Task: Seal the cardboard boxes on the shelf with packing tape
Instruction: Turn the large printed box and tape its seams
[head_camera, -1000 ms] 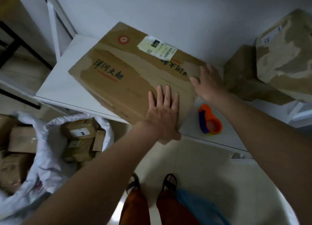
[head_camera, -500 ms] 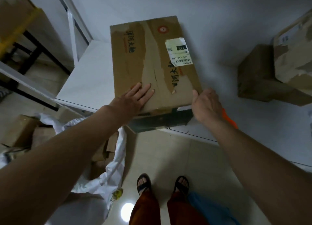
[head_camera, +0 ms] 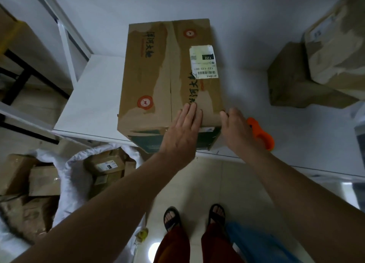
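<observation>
The cardboard box [head_camera: 169, 81] lies on the white shelf [head_camera: 94, 97] with its long axis and centre seam pointing away from you, your left hand [head_camera: 182, 132] pressing flat with straight fingers on its near end, your right hand [head_camera: 236, 130] gripping its near right corner beside the orange tape dispenser [head_camera: 261, 133].

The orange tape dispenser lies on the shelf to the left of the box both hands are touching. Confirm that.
Wrong side. The head view shows the orange tape dispenser on the shelf to the right of the box, partly behind the right hand. The left hand lies flat on top.
</observation>
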`<action>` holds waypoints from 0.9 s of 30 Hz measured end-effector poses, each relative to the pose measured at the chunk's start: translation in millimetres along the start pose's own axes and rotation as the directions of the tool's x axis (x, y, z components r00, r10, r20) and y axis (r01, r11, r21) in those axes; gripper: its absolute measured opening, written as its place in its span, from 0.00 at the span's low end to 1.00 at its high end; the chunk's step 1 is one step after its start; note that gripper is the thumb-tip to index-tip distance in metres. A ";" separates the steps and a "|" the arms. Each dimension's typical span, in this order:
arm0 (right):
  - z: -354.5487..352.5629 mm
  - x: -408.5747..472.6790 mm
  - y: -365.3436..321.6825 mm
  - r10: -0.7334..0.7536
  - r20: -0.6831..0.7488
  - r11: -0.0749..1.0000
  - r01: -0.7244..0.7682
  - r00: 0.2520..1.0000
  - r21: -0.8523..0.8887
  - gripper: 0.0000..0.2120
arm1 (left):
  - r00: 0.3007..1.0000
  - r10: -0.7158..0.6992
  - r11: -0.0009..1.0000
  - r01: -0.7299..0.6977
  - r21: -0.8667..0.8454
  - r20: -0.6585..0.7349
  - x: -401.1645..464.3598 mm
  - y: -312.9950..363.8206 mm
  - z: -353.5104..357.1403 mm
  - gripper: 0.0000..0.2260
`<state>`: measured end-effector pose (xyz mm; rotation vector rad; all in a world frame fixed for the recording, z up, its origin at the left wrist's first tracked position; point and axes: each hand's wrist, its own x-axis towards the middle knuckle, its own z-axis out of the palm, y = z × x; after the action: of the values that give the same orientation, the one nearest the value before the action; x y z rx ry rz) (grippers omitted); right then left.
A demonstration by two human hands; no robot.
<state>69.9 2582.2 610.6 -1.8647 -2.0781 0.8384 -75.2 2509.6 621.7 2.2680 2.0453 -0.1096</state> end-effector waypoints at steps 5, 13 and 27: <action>0.4 0.6 43.9 0.034 -0.077 0.999 -0.032 0.996 0.026 0.15 | 0.988 0.123 0.990 -0.128 -0.053 -0.094 30.1 31.0 -10.0 0.26; 17.8 20.2 141.5 0.210 0.134 0.969 -0.188 0.969 -0.160 0.20 | 0.989 0.119 0.938 -0.081 0.337 -0.092 60.0 86.3 33.3 0.15; 68.0 56.4 210.6 0.405 0.189 0.914 -0.399 0.894 -0.070 0.33 | 0.750 0.242 0.969 -0.151 0.197 -0.615 75.6 68.6 98.0 0.06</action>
<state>200.9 2625.0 428.5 -2.3625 -1.8364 1.1362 1.2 2566.4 517.0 2.8845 2.0695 0.6527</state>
